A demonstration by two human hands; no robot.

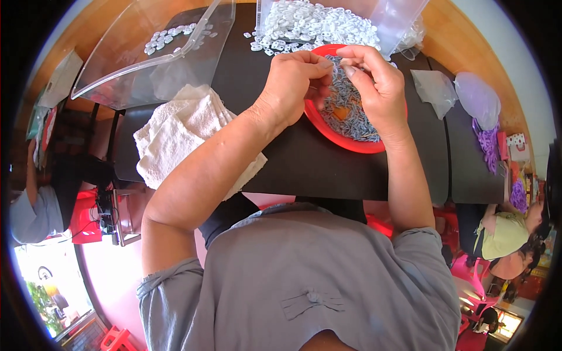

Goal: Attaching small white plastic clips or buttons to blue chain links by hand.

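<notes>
Both my hands are raised close together over a red bowl (345,142) at the middle of the dark table. Small slim blue-grey pieces (358,126) fill much of the bowl, and an orange patch shows among them. My left hand (295,82) is closed, its thumb and forefinger pinched together above the bowl's left side. My right hand (379,88) is curled too, thumb and forefinger close to each other and facing the left fingertips. Whatever the fingers hold is too small to make out. Beyond the hands lies a heap of small white oval pieces (310,26).
A clear plastic bin (117,88) stands at the far left, with more white pieces seen by it. A cream cloth (175,131) lies under my left forearm. Clear plastic bags (434,92) are on the right. Other people sit at both sides, one in a yellow-green top (504,234).
</notes>
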